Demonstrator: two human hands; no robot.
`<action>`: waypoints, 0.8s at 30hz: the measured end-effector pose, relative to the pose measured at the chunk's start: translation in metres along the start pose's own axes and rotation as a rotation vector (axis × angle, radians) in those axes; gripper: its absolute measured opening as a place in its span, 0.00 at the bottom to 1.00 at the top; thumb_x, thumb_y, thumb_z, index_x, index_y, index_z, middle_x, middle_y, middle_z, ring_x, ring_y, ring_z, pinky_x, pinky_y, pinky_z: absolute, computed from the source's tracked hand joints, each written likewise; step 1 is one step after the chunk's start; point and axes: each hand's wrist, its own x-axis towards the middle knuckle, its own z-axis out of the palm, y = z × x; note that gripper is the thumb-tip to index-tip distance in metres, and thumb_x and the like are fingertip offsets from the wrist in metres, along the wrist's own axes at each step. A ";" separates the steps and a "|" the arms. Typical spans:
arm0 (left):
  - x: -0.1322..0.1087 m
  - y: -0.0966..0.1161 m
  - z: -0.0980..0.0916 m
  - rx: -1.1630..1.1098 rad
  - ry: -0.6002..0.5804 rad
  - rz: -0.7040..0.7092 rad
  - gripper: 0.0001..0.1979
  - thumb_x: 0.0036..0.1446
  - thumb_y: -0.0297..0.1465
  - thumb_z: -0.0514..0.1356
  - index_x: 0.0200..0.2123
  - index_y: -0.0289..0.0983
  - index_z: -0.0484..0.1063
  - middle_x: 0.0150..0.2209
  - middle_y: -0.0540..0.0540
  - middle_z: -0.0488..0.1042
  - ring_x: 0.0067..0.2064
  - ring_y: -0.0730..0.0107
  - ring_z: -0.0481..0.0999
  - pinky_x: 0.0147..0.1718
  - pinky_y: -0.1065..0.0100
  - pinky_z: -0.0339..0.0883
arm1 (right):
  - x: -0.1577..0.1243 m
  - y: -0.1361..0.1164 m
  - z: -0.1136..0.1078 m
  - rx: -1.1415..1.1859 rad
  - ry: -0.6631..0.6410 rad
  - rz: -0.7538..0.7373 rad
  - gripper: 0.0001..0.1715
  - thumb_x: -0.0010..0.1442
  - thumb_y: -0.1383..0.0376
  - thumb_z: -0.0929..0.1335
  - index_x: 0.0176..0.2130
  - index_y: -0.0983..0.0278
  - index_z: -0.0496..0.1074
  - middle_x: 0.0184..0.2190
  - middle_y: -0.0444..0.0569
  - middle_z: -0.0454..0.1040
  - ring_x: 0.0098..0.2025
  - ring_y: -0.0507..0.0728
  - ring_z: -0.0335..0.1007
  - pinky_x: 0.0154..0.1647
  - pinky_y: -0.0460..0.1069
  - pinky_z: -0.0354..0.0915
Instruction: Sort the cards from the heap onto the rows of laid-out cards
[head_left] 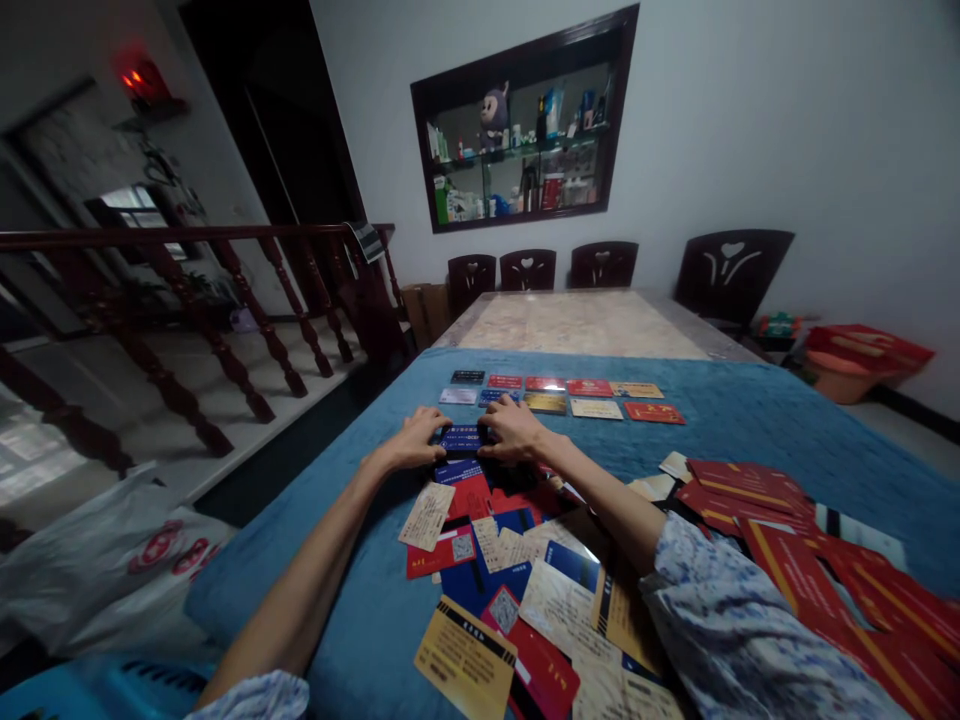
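Observation:
A dark blue card (463,438) lies between my two hands on the blue cloth. My left hand (417,438) grips its left edge, and my right hand (511,430) has its right edge between thumb and fingers. Beyond them are two rows of cards, among them a black card (468,377), a gold card (545,403) and a red card (655,413). Nearer to me spreads a loose, overlapping pile with a beige card (427,516) and a yellow card (466,655). My right forearm passes over part of this pile.
Red card sleeves (750,488) are heaped on the right of the blue cloth (360,440). Dark chairs (604,265) stand past the marble tabletop (555,320). A wooden railing (187,237) and white plastic bags (112,560) are at the left.

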 end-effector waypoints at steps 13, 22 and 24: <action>0.037 0.021 -0.012 0.068 -0.032 0.006 0.27 0.52 0.29 0.61 0.57 0.41 0.68 0.59 0.41 0.66 0.61 0.47 0.60 0.59 0.46 0.57 | 0.002 0.030 -0.010 -0.023 -0.013 0.059 0.29 0.58 0.49 0.70 0.55 0.61 0.74 0.55 0.60 0.70 0.58 0.70 0.58 0.52 0.62 0.62; 0.065 0.023 -0.007 0.099 -0.021 0.018 0.26 0.52 0.29 0.62 0.56 0.42 0.70 0.57 0.42 0.68 0.62 0.48 0.58 0.57 0.48 0.57 | 0.010 0.052 -0.008 -0.033 -0.032 0.101 0.26 0.58 0.50 0.70 0.51 0.61 0.76 0.55 0.60 0.70 0.57 0.70 0.59 0.50 0.60 0.64; 0.071 0.025 -0.007 0.109 -0.020 0.015 0.26 0.51 0.30 0.62 0.56 0.43 0.70 0.57 0.42 0.68 0.62 0.48 0.58 0.56 0.48 0.58 | 0.011 0.054 -0.009 -0.036 -0.032 0.111 0.26 0.58 0.51 0.70 0.51 0.61 0.75 0.55 0.60 0.70 0.57 0.69 0.59 0.50 0.59 0.64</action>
